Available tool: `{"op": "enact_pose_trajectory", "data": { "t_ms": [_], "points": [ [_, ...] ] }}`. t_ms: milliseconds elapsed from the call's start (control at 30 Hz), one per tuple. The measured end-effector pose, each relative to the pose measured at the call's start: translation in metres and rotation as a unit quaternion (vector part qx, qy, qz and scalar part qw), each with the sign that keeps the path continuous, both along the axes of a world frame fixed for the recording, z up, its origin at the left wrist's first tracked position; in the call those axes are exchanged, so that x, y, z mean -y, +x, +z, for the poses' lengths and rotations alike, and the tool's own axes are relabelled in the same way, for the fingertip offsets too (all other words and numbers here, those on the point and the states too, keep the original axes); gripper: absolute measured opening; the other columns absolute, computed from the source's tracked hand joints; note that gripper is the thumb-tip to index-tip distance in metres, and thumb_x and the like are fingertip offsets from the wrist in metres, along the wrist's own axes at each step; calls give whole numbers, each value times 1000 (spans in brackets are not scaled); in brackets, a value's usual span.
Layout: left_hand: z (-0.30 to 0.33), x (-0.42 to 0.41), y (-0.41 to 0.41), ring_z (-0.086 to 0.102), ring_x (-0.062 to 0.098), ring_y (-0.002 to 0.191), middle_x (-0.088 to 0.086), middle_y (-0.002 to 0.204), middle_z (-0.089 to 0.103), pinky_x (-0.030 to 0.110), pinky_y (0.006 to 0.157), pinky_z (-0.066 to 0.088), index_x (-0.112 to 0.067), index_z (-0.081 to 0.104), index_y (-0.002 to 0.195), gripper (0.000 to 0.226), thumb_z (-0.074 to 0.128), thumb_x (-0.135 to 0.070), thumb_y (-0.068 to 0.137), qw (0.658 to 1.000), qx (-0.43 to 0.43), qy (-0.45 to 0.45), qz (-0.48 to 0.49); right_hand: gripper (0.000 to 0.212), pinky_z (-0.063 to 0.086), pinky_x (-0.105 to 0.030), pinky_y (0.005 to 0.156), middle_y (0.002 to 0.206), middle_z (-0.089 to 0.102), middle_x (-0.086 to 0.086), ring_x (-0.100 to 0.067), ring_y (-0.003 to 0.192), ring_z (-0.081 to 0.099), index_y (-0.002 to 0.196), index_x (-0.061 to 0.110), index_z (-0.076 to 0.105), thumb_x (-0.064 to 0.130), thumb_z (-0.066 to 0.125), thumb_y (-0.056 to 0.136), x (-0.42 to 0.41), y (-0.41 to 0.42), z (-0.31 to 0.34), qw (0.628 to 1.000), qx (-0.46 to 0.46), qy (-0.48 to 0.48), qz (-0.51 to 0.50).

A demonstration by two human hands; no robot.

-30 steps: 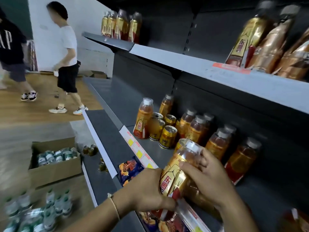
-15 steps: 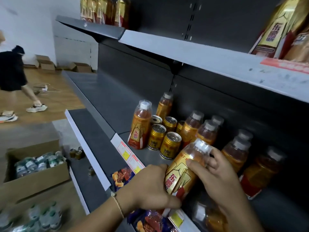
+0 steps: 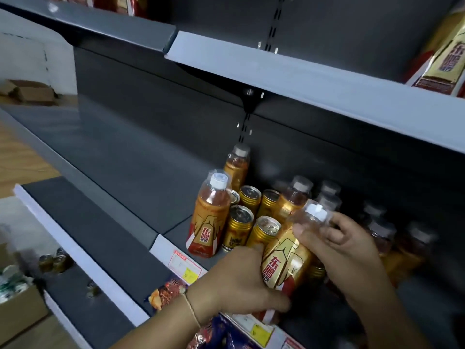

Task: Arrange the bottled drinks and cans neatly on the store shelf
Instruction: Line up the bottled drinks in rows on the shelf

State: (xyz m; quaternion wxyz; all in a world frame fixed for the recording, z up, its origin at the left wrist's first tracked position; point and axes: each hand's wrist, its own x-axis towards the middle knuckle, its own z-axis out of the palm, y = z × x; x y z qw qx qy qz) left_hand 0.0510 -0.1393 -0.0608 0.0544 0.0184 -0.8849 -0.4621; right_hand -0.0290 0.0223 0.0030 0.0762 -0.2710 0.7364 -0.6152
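Gripping a tilted gold-labelled plastic drink bottle (image 3: 284, 260), the left hand (image 3: 241, 280) wraps its base; the right hand (image 3: 337, 245) pinches its neck above the grey metal shelf (image 3: 141, 182).

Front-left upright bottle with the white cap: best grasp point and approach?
Grip the bottle round its labelled body, from the front-left. It stands upright at the group's open end; cans crowd its right, and both hands are busy there.
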Motion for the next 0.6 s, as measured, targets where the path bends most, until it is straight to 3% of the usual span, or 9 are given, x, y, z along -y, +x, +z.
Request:
{"op": "enact_pose_trajectory", "data": {
  "t_ms": [133, 233, 333, 433, 533, 600],
  "points": [
    [-18, 6, -11, 66, 3, 83, -13, 94, 69, 32, 75, 59, -31, 51, 109, 65, 82, -52, 57, 999, -25, 13, 15, 73, 57, -17, 70, 107, 76, 11, -7, 98, 72, 126, 34, 55, 25, 85, 61, 7, 10, -7, 998, -51, -11, -24],
    [-31, 8, -20, 62, -5, 89, -21, 100, 66, 23, 79, 57, -37, 49, 115, 78, 82, -64, 49, 998, -52, -8, 46, 81, 57, -25, 83, 119, 70, 20, -2, 107, 68, 127, 48, 50, 19, 92, 64, 11, 14, -17, 991, -118, 42, -44],
    [-45, 9, -27, 57, -8, 89, -24, 102, 62, 14, 72, 51, -42, 47, 115, 87, 80, -72, 40, 997, -53, -8, 48, 86, 55, -16, 80, 119, 62, 34, 8, 107, 63, 124, 63, 44, 16, 88, 69, 14, 17, -29, 978, -176, 98, -56],
    [-56, 6, -33, 46, 0, 87, -21, 95, 48, 12, 63, 35, -43, 42, 113, 89, 71, -81, 38, 994, -56, -63, 64, 85, 53, -15, 82, 120, 59, 36, 11, 107, 61, 126, 65, 38, 22, 87, 71, 12, 17, -37, 969, -192, 126, -94],
    [-62, 1, -38, 39, 5, 89, -19, 88, 33, 19, 68, 34, -41, 42, 110, 88, 65, -85, 38, 989, -66, -96, 88, 81, 50, -12, 84, 122, 59, 31, 7, 110, 60, 127, 64, 35, 28, 83, 73, 8, 14, -36, 956, -219, 158, -119],
    [-65, 0, -39, 40, 5, 91, -19, 90, 34, 19, 69, 35, -40, 44, 110, 86, 66, -85, 41, 989, -70, -91, 93, 82, 49, -24, 93, 132, 52, 22, -1, 117, 55, 136, 53, 33, 35, 82, 72, 9, 13, -33, 946, -226, 190, -134]
  ]
}}
